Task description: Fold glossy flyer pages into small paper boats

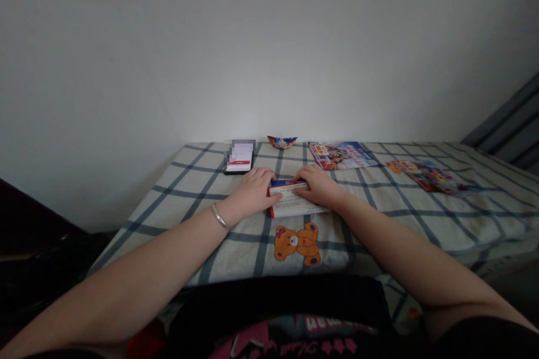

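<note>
Dark fabric with pink print (290, 342) fills the bottom of my view, nearest the camera. Beyond it, on the checked cloth (236, 261) and just past the bear print (297, 243), lies the folded leaflet (297, 206), and I see both hands holding it: left hand (252, 193) at its left end, right hand (320, 185) toward its right, each narrowed, thumb on the pale face, fingers along the far edge. How firmly they press, I can't tell. I'd judge this leaflet partly done: turned over on itself, with a blue strip showing behind. One boat-like paper piece (282, 142) by the wall (273, 50) looks finished; two glossy leaflets (343, 155) lie unfolded.
</note>
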A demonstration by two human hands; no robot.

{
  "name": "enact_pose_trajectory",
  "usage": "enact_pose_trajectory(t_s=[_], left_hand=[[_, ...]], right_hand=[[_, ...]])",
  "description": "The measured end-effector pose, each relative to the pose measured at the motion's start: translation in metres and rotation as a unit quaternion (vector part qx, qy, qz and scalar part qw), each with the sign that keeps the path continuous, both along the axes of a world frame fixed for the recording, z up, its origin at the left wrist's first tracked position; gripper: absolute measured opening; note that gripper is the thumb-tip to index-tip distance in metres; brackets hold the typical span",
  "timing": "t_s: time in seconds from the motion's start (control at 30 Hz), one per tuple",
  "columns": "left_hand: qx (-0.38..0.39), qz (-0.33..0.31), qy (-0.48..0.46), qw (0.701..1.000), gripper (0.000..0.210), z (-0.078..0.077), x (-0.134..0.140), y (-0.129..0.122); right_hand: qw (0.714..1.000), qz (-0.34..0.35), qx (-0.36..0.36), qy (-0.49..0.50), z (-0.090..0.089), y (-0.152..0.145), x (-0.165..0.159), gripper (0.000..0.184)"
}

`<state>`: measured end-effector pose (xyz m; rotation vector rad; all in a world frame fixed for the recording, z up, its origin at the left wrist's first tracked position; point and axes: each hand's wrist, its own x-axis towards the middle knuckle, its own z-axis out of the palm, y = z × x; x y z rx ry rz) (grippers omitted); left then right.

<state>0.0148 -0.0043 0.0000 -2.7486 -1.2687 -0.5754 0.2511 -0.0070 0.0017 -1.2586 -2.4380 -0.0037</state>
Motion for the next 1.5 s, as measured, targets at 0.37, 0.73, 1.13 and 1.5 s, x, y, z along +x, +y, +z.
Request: enact_pose_trajectory(t_s=[0.37, 0.73, 1.13, 1.5], left_hand=[[-0.009, 0.030, -0.003, 1.000, 0.034, 0.002, 0.003, -0.007], [-0.042, -0.006, -0.052, 0.998, 0.027, -0.005, 0.003, 0.002], [-0.078, -0.027, -0.177, 0.981, 0.028, 0.004, 0.007, 0.002], [-0.055, -0.054, -0.114, 0.990, 0.030, 0.011, 0.001, 0.002]], right_hand=[[1.000, -0.005, 0.024, -0.002, -0.005, 0.002, 0.001, 0.031], [1.000, 0.015, 0.008, 0.015, -0.007, 0.002, 0.000, 0.025], [0.999, 0.040, 0.018, 0.003, -0.005, 0.003, -0.001, 0.038], [1.000, -0.011, 0.010, -0.005, 0.004, -0.003, -0.003, 0.028]])
